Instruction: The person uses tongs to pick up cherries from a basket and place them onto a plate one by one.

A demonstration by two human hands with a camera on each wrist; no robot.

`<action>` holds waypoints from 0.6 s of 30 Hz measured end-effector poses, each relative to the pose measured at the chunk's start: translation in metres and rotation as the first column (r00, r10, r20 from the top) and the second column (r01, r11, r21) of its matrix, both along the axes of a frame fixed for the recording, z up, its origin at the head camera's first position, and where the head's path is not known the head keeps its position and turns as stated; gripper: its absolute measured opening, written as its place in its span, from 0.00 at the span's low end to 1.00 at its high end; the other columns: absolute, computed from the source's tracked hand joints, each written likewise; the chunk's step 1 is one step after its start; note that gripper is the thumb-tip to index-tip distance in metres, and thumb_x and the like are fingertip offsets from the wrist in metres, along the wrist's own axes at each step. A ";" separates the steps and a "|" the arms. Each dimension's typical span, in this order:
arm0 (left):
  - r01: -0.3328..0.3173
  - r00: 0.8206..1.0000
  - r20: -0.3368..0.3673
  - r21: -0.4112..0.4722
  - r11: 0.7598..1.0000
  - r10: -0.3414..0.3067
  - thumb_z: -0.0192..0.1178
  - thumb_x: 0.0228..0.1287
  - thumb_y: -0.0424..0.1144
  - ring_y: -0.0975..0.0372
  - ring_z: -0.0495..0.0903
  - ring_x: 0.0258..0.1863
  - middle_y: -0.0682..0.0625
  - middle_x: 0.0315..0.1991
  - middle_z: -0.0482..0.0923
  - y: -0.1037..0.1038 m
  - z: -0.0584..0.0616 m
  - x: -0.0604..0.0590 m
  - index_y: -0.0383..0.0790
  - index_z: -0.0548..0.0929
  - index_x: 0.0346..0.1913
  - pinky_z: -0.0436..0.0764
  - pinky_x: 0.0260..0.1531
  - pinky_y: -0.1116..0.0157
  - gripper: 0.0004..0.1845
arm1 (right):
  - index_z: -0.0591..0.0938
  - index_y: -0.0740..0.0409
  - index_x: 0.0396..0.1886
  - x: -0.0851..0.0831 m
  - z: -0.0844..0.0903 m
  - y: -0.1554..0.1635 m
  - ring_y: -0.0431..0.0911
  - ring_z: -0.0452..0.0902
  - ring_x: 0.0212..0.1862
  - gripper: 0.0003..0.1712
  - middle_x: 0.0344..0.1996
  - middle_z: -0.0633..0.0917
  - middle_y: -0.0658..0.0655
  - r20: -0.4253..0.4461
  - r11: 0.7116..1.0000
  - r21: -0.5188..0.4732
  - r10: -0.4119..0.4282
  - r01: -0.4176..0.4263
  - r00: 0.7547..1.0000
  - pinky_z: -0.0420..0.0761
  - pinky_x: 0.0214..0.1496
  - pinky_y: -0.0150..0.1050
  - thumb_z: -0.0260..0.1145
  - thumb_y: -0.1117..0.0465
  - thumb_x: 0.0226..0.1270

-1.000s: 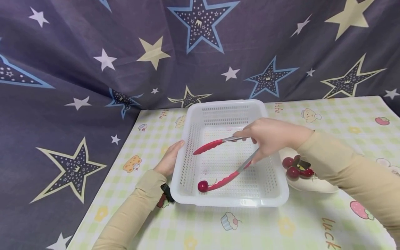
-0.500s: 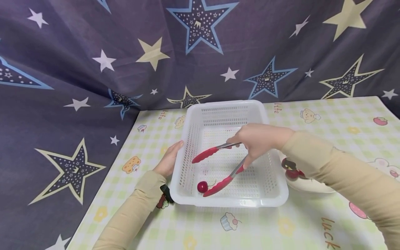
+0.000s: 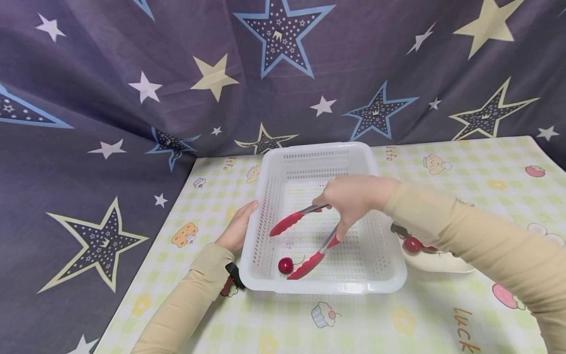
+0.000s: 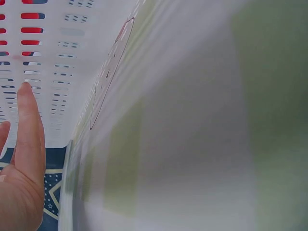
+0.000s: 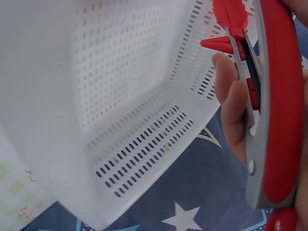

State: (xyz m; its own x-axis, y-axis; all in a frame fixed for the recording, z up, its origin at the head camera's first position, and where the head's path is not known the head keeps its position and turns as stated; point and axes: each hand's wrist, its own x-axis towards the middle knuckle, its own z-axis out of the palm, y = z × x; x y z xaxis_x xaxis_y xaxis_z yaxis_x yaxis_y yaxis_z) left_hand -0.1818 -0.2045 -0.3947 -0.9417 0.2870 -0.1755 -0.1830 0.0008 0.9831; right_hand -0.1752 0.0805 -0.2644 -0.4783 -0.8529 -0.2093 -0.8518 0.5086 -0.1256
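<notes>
Right hand: the right hand [image 3: 353,199], right of frame centre, grips red-tipped metal tongs [image 3: 305,241] by their steel arms, fingers and thumb curled round them; the tong arms stand wide apart, clamping nothing.
Cherry: a single red cherry [image 3: 286,265] lies on the floor of the white perforated basket [image 3: 380,282], near its lower left corner, just beside the lower tong tip; contact cannot be told.
Left hand: the left hand [image 3: 236,228] rests flat with straight fingers against the basket's left wall, holding nothing; the left wrist view shows a finger [image 4: 29,130] along the slotted wall.
Plate: more cherries [image 3: 413,244] sit on a white plate [image 3: 435,265] at the basket's right, partly hidden by the sleeve.
Doing it well: judging by the spread tips, the cherry looks set down; easing the tongs straight up should avoid nudging the round fruit into a roll, and the flat left hand likely keeps the light basket from sliding.
</notes>
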 end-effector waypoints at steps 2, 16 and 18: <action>0.001 1.000 -0.001 0.001 1.000 -0.001 0.36 0.75 0.51 0.50 0.69 0.62 0.31 0.67 0.61 0.000 0.000 0.000 0.34 0.56 0.71 0.73 0.61 0.57 0.31 | 0.79 0.61 0.53 0.000 0.002 -0.002 0.45 0.81 0.33 0.41 0.32 0.87 0.55 -0.008 1.000 0.014 0.005 -0.005 1.000 0.82 0.40 0.39 0.80 0.45 0.39; -0.008 1.000 -0.004 0.017 1.000 0.008 0.37 0.75 0.51 0.52 0.71 0.60 0.30 0.66 0.61 0.000 -0.001 -0.001 0.33 0.56 0.71 0.74 0.62 0.58 0.31 | 0.83 0.58 0.48 0.005 0.004 -0.016 0.45 0.79 0.32 0.35 0.32 0.88 0.52 -0.046 0.994 0.106 -0.036 0.040 0.998 0.82 0.39 0.39 0.79 0.45 0.41; -0.012 1.000 -0.008 0.012 1.000 0.012 0.37 0.75 0.51 0.53 0.73 0.58 0.29 0.66 0.62 0.000 -0.001 -0.001 0.32 0.57 0.70 0.75 0.60 0.58 0.31 | 0.83 0.57 0.45 0.006 0.003 -0.018 0.44 0.78 0.31 0.32 0.31 0.87 0.51 -0.044 0.992 0.116 -0.048 0.053 0.998 0.81 0.39 0.38 0.79 0.45 0.41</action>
